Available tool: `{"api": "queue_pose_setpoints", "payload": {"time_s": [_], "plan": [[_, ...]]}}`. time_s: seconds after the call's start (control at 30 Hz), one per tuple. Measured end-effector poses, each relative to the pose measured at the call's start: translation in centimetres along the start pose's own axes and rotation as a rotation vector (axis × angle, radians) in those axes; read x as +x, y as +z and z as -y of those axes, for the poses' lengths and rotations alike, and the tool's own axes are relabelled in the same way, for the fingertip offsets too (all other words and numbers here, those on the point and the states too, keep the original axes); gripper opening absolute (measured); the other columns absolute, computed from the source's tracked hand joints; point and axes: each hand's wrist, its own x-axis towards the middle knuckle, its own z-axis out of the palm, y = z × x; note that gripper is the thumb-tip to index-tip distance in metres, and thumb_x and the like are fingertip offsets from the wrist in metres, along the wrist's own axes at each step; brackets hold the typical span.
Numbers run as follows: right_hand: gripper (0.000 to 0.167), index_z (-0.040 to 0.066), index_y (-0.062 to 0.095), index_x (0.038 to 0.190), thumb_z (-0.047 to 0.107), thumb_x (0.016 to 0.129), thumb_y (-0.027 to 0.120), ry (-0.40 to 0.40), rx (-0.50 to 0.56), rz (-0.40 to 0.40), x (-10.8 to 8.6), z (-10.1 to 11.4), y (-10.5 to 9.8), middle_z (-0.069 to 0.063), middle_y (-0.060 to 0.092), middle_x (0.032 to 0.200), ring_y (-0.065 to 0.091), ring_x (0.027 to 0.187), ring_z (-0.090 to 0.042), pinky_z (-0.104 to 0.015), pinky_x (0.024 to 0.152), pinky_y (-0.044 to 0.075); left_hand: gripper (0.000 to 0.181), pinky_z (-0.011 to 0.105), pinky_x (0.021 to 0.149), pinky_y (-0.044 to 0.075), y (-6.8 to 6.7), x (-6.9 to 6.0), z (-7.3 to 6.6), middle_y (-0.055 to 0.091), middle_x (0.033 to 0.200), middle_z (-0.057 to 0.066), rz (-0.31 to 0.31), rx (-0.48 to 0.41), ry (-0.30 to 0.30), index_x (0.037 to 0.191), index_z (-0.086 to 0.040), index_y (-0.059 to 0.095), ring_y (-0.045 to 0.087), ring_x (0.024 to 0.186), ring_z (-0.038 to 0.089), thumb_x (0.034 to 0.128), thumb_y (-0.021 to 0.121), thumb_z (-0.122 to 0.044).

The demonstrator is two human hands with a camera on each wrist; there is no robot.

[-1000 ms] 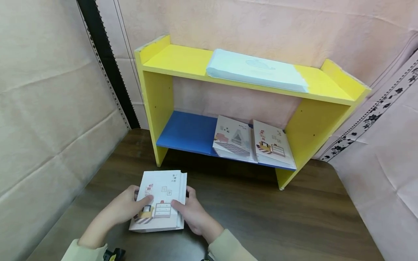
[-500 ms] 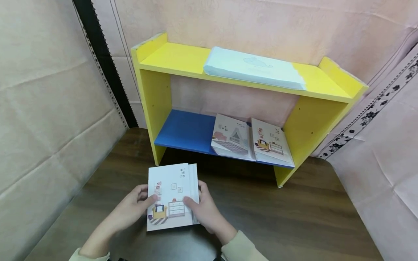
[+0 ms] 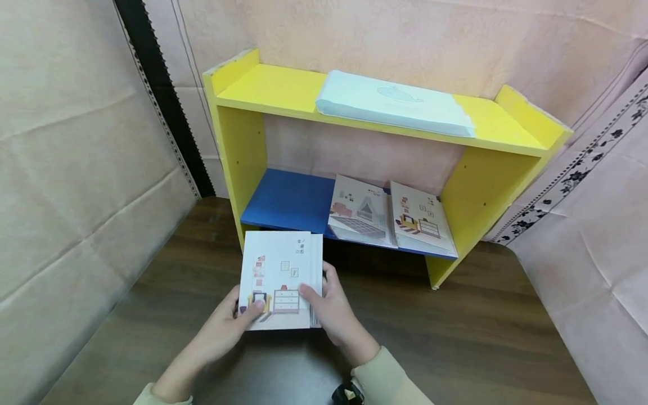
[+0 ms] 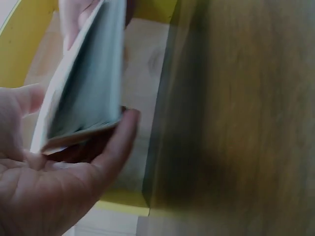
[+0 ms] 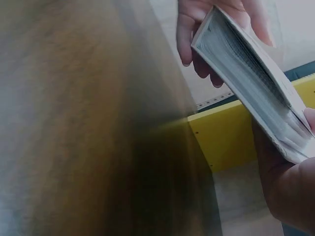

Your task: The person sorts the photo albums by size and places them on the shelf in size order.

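A white hardcover notebook (image 3: 278, 259) with drawings of a yellow chair and a chest of drawers is held above the table, in front of the shelf. My left hand (image 3: 223, 329) grips its lower left side, thumb on the cover and fingers underneath. On its right side my right hand (image 3: 338, 312) holds it the same way. In the right wrist view the page edges of the notebook (image 5: 246, 83) show between its covers. The left wrist view has the notebook (image 4: 93, 73) edge-on, blurred, over the fingers of my left hand (image 4: 64, 191).
A yellow shelf unit (image 3: 243, 163) with a blue lower board (image 3: 293, 197) stands behind. Two stacks of similar notebooks, a left stack (image 3: 358, 211) and a right stack (image 3: 422, 219), lie on that board. A pale blue stack (image 3: 395, 104) rests on the top board.
Both hands have carried the notebook forward and to the right, closer to the shelf. Its top edge now overlaps the front of the blue board in the head view.
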Motion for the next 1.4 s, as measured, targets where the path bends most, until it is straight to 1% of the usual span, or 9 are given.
{"api": "queue_pose_setpoints", "payload": {"time_s": [0.1,0.3,0.47,0.6,0.8,1.0,1.1,1.27,1.4], "plan": [[0.059,0.03,0.025,0.144,0.02,0.098,0.059,0.005,0.021,-0.01,0.5,0.3,-0.4,-0.008,0.059,0.125,0.067,0.096,-0.033,-0.048,0.074,0.056,0.053,0.032,0.077,0.054,0.7,0.1,-0.3,0.063,0.116,0.01,-0.03,-0.034,0.033,0.14,-0.016,0.036,0.065,0.095,0.021,0.0961,0.061,-0.033],[0.057,0.03,0.024,0.145,0.024,0.099,0.057,0.025,0.068,-0.028,1.3,0.6,-0.9,-0.009,0.06,0.125,0.066,0.099,-0.033,-0.045,0.076,0.056,0.057,0.033,0.08,0.055,1.7,0.7,-0.6,0.059,0.12,0.009,-0.13,-0.076,0.068,0.142,-0.017,0.034,0.063,0.096,0.023,0.0951,0.062,-0.035],[0.058,0.029,0.023,0.146,0.025,0.099,0.057,0.039,0.084,-0.035,1.6,0.8,-0.8,-0.01,0.06,0.126,0.066,0.1,-0.031,-0.043,0.077,0.056,0.056,0.035,0.08,0.055,2.1,1.1,-0.7,0.058,0.12,0.007,-0.171,-0.124,0.056,0.142,-0.019,0.035,0.063,0.096,0.025,0.095,0.062,-0.034],[0.058,0.027,0.023,0.146,0.025,0.099,0.057,0.059,0.099,-0.046,1.7,0.9,-0.8,-0.01,0.061,0.125,0.066,0.101,-0.03,-0.042,0.077,0.056,0.052,0.035,0.077,0.055,2.4,1.4,-0.9,0.059,0.118,0.01,-0.203,-0.155,0.036,0.141,-0.017,0.036,0.062,0.093,0.025,0.0969,0.06,-0.031],[0.063,0.027,0.02,0.147,0.029,0.097,0.059,0.063,0.072,-0.051,1.7,0.8,-0.9,-0.012,0.062,0.122,0.067,0.098,-0.031,-0.042,0.076,0.056,0.05,0.036,0.078,0.055,2.6,1.5,-1.3,0.06,0.118,0.01,-0.221,-0.201,0.007,0.14,-0.018,0.037,0.063,0.092,0.025,0.0973,0.059,-0.033],[0.07,0.027,0.021,0.145,0.034,0.092,0.066,0.087,0.011,-0.018,1.1,0.5,-0.8,-0.01,0.063,0.12,0.067,0.097,-0.03,-0.04,0.08,0.055,0.052,0.035,0.079,0.054,2.4,1.6,-1.5,0.058,0.119,0.01,-0.235,-0.232,-0.015,0.141,-0.019,0.036,0.063,0.093,0.026,0.0976,0.058,-0.036],[0.068,0.024,0.023,0.143,0.03,0.092,0.067,0.085,0.002,0.033,0.5,0.3,-0.6,-0.01,0.062,0.122,0.067,0.097,-0.031,-0.043,0.081,0.055,0.051,0.036,0.079,0.054,2.3,1.9,-1.7,0.057,0.119,0.011,-0.237,-0.248,-0.014,0.141,-0.018,0.036,0.063,0.092,0.026,0.098,0.057,-0.036],[0.061,0.018,0.026,0.14,0.021,0.094,0.066,0.034,0.006,0.138,0.1,0.0,-0.5,-0.016,0.06,0.121,0.067,0.091,-0.037,-0.052,0.08,0.054,0.05,0.035,0.078,0.054,1.9,2.4,-2.4,0.057,0.118,0.013,-0.255,-0.244,-0.004,0.14,-0.014,0.037,0.063,0.092,0.025,0.0983,0.056,-0.036],[0.06,0.017,0.027,0.14,0.017,0.094,0.065,-0.006,0.003,0.17,0.1,0.2,-0.5,-0.018,0.06,0.12,0.067,0.091,-0.036,-0.051,0.082,0.053,0.051,0.035,0.08,0.054,1.5,2.7,-3.3,0.057,0.119,0.013,-0.243,-0.25,0.001,0.139,-0.013,0.038,0.063,0.094,0.025,0.0984,0.055,-0.039]]}}
